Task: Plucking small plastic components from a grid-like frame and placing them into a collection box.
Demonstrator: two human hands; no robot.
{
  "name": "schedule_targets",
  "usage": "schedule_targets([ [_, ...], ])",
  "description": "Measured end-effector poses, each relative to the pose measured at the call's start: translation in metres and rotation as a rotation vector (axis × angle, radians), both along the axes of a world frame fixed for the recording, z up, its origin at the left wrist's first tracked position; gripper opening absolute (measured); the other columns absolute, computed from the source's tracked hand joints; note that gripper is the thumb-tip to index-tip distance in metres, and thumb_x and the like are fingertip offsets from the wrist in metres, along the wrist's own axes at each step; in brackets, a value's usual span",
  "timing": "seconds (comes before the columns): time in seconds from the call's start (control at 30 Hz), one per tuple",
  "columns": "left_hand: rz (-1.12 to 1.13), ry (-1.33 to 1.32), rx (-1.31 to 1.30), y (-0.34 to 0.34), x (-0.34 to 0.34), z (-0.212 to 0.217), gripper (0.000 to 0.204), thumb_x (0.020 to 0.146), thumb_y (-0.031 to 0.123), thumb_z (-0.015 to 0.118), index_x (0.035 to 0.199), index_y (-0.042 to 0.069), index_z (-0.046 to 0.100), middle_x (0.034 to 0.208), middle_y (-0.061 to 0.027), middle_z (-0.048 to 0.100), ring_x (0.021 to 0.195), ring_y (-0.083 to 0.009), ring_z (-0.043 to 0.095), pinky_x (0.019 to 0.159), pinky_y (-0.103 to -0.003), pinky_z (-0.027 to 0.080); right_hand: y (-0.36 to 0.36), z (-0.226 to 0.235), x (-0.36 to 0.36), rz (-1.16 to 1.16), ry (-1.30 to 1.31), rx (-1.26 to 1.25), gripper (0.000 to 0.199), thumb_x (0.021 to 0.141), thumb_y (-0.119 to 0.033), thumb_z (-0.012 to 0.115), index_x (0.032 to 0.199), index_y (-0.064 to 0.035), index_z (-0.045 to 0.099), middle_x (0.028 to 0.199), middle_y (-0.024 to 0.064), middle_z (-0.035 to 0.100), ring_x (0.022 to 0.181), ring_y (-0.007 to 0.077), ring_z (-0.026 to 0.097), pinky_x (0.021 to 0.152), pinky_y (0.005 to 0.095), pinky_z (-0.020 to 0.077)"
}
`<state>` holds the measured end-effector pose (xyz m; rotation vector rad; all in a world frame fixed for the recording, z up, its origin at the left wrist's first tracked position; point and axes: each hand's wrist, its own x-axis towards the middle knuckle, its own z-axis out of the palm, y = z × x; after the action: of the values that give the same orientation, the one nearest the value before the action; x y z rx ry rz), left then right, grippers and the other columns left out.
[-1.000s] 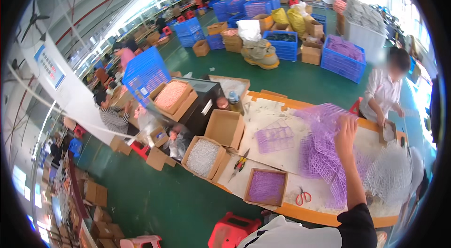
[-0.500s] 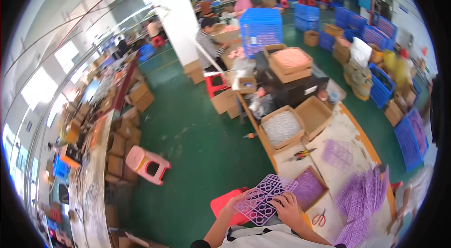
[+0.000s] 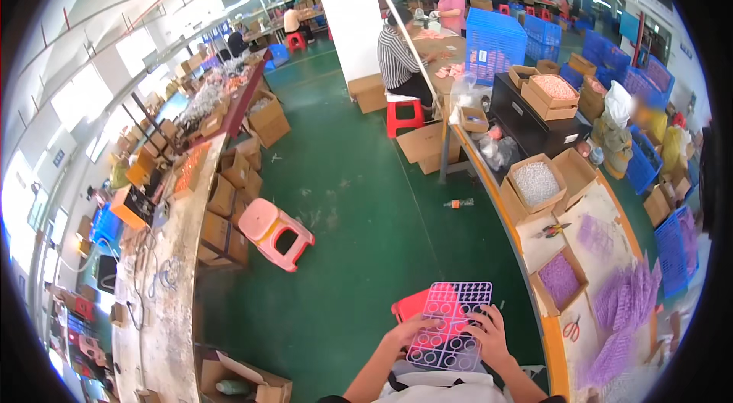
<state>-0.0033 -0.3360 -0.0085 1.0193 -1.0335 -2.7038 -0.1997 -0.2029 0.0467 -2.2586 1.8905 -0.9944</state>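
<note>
**Purple lattice sheet (image 3: 452, 327) gripped two-handed, off the desk (image 3: 538, 250)**

Reference for all places: the cardboard box of purple pieces (image 3: 560, 281), sitting on the orange-edged desk.

Sheet is left of that box, held in front of the body. Round rings on its near part, rows of smaller shapes at the far end.

Left hand (image 3: 410, 333): partly curled, has the sheet's left edge, thumb on the face. Right hand (image 3: 489, 336): fingers bent over the right edge, same sheet, also partly curled.

Around the box: pliers (image 3: 551, 230) just beyond it, box of white pieces (image 3: 536, 183) past those. Red-handled scissors (image 3: 571, 329) near it, body side. Heap of purple lattice sheets (image 3: 626, 300) to its right. Red stool (image 3: 408, 305) left of it, on the floor, partly behind the held sheet. Pink stool (image 3: 276, 235) well left.
</note>
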Motion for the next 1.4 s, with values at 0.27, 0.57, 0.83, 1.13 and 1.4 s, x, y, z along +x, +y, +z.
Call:
schedule_targets([
  [0.27,0.024,0.152,0.011,0.017,0.065,-0.022,0.045,0.082,0.02,0.065,0.12,0.001,0.048,0.104,-0.008,0.056,0.091,-0.0179,0.059,0.079,-0.032,0.051,0.062,0.005,0.069,-0.383,-2.055,0.255,0.047,0.087,-0.015,0.051,0.128,0.001,0.036,0.126,0.0199,0.045,0.109,0.0326,0.052,0.095,0.0445,0.04],
  [0.57,-0.084,0.153,-0.27,0.083,0.039,-0.013,0.033,0.081,0.008,0.065,0.109,0.0,0.05,0.09,-0.0082,0.061,0.076,-0.0181,0.065,0.066,-0.029,0.056,0.117,-0.015,0.108,-0.575,-1.551,0.285,0.023,0.075,0.005,0.062,0.097,0.0049,0.053,0.085,0.0111,0.06,0.074,0.0197,0.063,0.064,0.03,0.0556],
  [0.83,-0.039,0.063,-0.66,0.154,0.032,0.002,0.03,0.082,0.008,0.063,0.104,-0.002,0.046,0.09,-0.0122,0.06,0.076,-0.0163,0.064,0.062,-0.028,0.056,0.184,-0.049,0.12,-0.792,-1.547,0.108,0.02,0.073,0.007,0.061,0.091,0.003,0.054,0.083,0.0084,0.06,0.069,0.0148,0.061,0.061,0.0261,0.0527],
  [1.13,-0.191,0.032,-0.8,0.229,0.028,0.004,0.047,0.074,0.027,0.073,0.102,0.002,0.045,0.086,-0.0128,0.059,0.074,-0.0197,0.058,0.069,-0.03,0.046,0.265,-0.043,0.137,-0.805,-1.716,-0.025,0.02,0.079,-0.001,0.056,0.098,-0.002,0.056,0.083,0.0057,0.059,0.071,0.0143,0.059,0.06,0.0258,0.0502],
  [1.4,-0.354,0.088,-0.979,0.248,0.003,0.017,0.057,0.063,0.029,0.081,0.099,0.003,0.044,0.076,-0.0056,0.051,0.066,-0.0122,0.05,0.064,-0.027,0.044,0.306,-0.044,0.132,-0.818,-1.84,-0.056,0.014,0.082,-0.006,0.058,0.094,0.0,0.057,0.083,0.0065,0.06,0.071,0.0159,0.059,0.063,0.0283,0.0507],
])
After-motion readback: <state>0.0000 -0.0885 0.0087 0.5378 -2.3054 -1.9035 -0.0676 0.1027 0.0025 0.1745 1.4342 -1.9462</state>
